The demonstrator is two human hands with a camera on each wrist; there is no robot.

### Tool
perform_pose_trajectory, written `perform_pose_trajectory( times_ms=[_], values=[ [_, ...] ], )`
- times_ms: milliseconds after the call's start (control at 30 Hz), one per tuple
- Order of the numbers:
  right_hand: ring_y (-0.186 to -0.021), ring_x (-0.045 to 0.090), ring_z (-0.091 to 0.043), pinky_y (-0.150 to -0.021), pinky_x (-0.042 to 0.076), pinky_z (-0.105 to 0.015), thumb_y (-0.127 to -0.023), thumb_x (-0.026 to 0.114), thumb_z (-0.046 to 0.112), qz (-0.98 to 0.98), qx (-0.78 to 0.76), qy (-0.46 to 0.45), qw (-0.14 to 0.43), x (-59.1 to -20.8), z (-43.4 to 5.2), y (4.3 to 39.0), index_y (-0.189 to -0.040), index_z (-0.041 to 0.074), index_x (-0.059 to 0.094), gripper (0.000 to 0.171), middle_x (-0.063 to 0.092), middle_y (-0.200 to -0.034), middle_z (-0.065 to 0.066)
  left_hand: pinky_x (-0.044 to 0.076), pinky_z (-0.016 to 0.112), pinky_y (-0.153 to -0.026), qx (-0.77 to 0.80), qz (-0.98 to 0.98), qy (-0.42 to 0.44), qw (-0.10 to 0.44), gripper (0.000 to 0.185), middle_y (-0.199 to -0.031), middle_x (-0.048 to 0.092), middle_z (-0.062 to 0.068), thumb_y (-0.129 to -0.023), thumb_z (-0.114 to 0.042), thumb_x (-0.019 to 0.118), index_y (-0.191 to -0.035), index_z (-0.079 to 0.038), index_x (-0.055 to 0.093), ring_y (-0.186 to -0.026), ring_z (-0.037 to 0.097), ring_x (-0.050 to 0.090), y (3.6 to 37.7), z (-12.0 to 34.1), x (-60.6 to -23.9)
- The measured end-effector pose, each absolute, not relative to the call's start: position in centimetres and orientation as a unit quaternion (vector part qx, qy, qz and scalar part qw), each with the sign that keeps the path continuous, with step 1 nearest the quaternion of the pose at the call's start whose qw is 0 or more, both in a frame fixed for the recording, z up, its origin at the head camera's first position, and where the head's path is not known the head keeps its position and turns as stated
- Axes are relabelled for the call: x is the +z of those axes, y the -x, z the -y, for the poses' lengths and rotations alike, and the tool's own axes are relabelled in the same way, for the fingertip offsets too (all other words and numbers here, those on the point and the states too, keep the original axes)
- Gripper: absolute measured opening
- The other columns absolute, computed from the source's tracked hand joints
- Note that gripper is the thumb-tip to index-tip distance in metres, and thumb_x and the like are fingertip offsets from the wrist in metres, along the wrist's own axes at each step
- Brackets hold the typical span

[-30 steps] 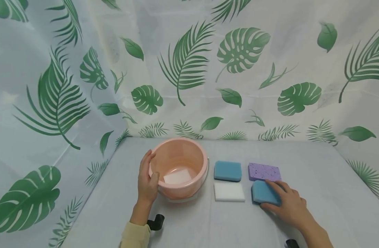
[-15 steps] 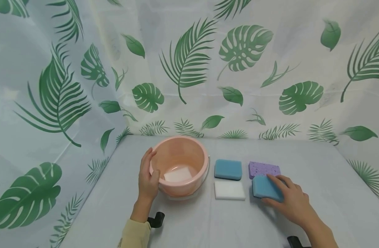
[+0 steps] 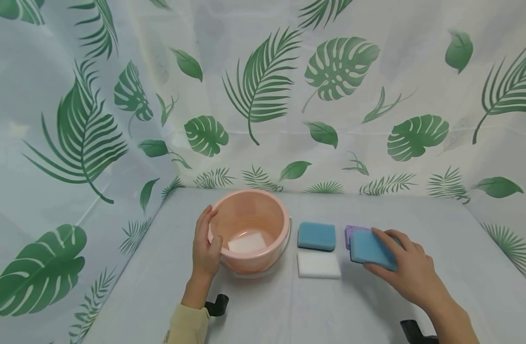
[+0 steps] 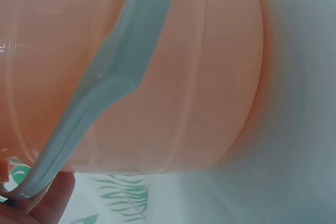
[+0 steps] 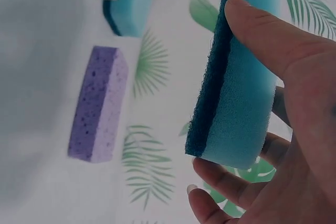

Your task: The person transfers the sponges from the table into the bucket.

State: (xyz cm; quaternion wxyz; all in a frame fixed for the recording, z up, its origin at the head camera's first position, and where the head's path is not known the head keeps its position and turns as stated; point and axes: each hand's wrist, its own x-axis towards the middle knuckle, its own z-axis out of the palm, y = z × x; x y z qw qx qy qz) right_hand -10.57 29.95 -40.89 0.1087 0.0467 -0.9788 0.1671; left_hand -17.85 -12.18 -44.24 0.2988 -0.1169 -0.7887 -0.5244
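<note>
My right hand [image 3: 411, 267] grips a blue sponge [image 3: 371, 247] with a dark scouring layer, thumb on one side and fingers on the other. In the right wrist view the blue sponge [image 5: 236, 87] hangs above the table, apart from the purple sponge [image 5: 98, 103]. With my left hand [image 3: 206, 248] I hold the rim of a pink bucket [image 3: 250, 210] on its left side, thumb over the near edge. A white sponge [image 3: 247, 242] lies inside the bucket. The left wrist view shows the bucket's grey handle [image 4: 115, 77] slanting across its side.
Right of the bucket, a second blue sponge [image 3: 316, 236] lies behind a flat white sponge [image 3: 318, 265]. The purple sponge [image 3: 353, 233] is partly hidden behind the held one. Leaf-printed sheeting [image 3: 254, 157] rises at the table's back and sides.
My right hand has lifted the blue sponge off the table, and it now covers part of the purple sponge in the head view. My left hand keeps its hold on the bucket.
</note>
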Motion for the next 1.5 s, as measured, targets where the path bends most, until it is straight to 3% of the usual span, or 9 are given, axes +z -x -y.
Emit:
perform_pose_trajectory(
  times_ms=[633,967,1500],
  values=[
    [-0.108,0.046,-0.062,-0.078,0.038,-0.077,-0.074,0.088,0.031,0.960,0.188,-0.095,0.186,-37.5,-28.0,11.6,-0.148,0.010,0.046,0.088,0.044,-0.137,-0.026,0.031,0.060,-0.111,-0.522,0.793,0.113,0.293,0.060,-0.154,0.041,0.020,-0.078,-0.001,0.045,-0.137,0.004,0.054,-0.143,0.032,0.037,17.8,12.0,-44.1],
    [-0.118,0.038,-0.059,-0.080,0.045,-0.075,-0.079,0.087,0.026,0.942,0.268,-0.125,0.161,-35.7,-25.6,12.3,-0.153,0.011,0.042,0.088,0.037,-0.145,-0.025,0.030,0.059,-0.112,-0.520,0.798,0.105,0.287,0.060,-0.155,0.040,0.014,-0.079,-0.001,0.044,-0.138,0.003,0.054,-0.144,0.031,0.035,17.7,11.9,-43.9],
    [-0.126,0.039,-0.053,-0.086,0.047,-0.070,-0.079,0.087,0.021,0.923,0.302,-0.179,0.158,-33.7,-21.4,13.3,-0.150,0.014,0.047,0.082,0.038,-0.147,-0.019,0.029,0.059,-0.112,-0.517,0.804,0.092,0.281,0.059,-0.155,0.039,0.016,-0.080,-0.002,0.044,-0.138,0.001,0.054,-0.145,0.031,0.034,17.8,12.0,-44.0]
  ],
)
